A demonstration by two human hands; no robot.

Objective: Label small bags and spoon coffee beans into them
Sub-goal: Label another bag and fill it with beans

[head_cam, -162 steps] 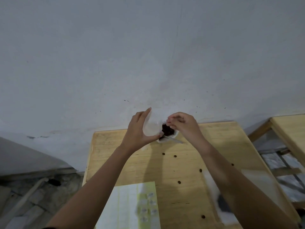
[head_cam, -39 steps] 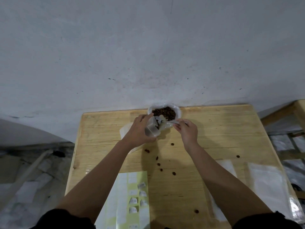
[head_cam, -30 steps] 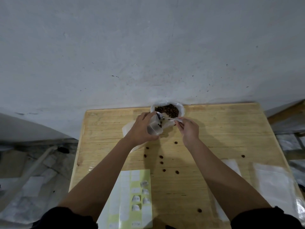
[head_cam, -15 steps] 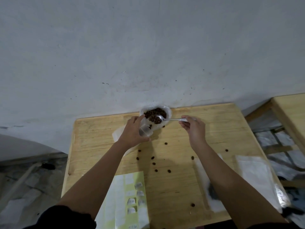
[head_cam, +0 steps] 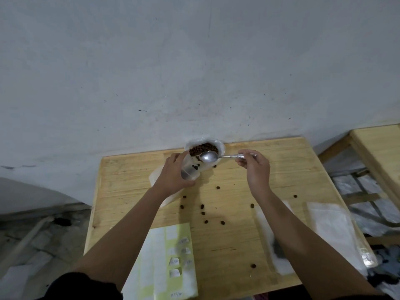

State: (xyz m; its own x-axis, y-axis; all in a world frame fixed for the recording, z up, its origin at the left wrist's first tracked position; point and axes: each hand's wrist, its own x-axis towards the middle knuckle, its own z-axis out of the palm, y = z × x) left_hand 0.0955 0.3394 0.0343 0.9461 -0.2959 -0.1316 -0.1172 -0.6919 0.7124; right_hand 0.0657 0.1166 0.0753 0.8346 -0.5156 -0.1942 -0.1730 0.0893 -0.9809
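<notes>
Grey plaster wall [head_cam: 194, 61] fills the upper half, and pushed up against it sits the pale wooden counter [head_cam: 303, 169]. At twelve o'clock on the counter an open white sack [head_cam: 219, 148] shows coffee beans [head_cam: 201, 149] at its mouth; its lower part is hidden behind the spoon and the small bag. Left hand [head_cam: 173, 176] comes in from seven o'clock, seen from the back, fingers curled round a clear small bag [head_cam: 190, 168] held tilted just in front of the sack. Its fingertips are out of sight behind the plastic, and a couple of dark beans show inside. Right hand [head_cam: 255, 167] reaches up from five o'clock, pinching the handle end of a metal spoon [head_cam: 208, 156]. The handle's tip is buried in the fingers, and the bowl points to nine o'clock over the small bag's mouth, bare shiny metal facing up. Loose beans [head_cam: 202, 206] dot the middle of the counter. At six o'clock lies a yellow-green label sheet [head_cam: 168, 263], its left side covered by the left forearm, the writing too small to read. At four o'clock flat clear bags [head_cam: 331, 226] lie by the counter's edge. Another flat bag [head_cam: 281, 268] is partly under the right forearm, with a dark smudge I cannot make out. At three o'clock a second wooden table [head_cam: 378, 146] is cut off by the frame.
</notes>
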